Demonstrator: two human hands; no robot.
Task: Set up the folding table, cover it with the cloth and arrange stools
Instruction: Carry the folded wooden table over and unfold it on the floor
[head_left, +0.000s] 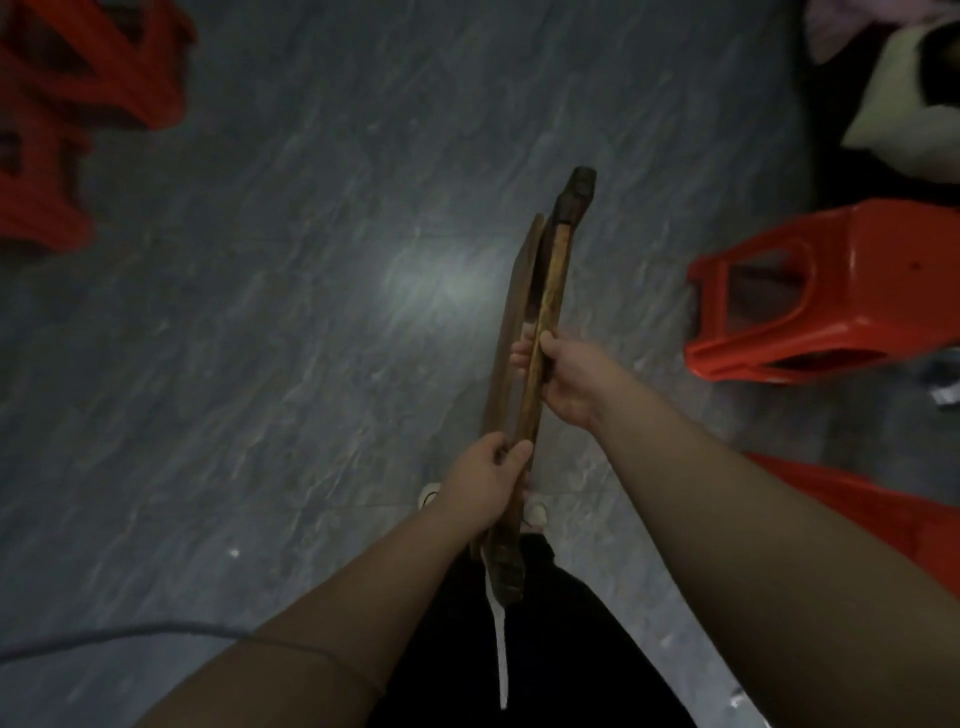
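Note:
I hold a folded wooden table (540, 291) edge-on above the grey floor, so it looks like a narrow brown slat with a lighter strip along it. My right hand (566, 379) grips its upper middle, fingers wrapped round the edge. My left hand (483, 480) grips it lower down, near my body. A dark end piece shows at the far tip. Red plastic stools lie on their sides: one (821, 296) at the right, others (88, 78) at the top left. No cloth can be made out for certain.
A grey marbled floor (291, 312) spreads across the middle and left. A pale bag or cushion with dark contents (904, 98) sits at the top right. Another red stool part (878, 514) lies by my right arm. A thin cable (104, 636) runs over the floor at lower left.

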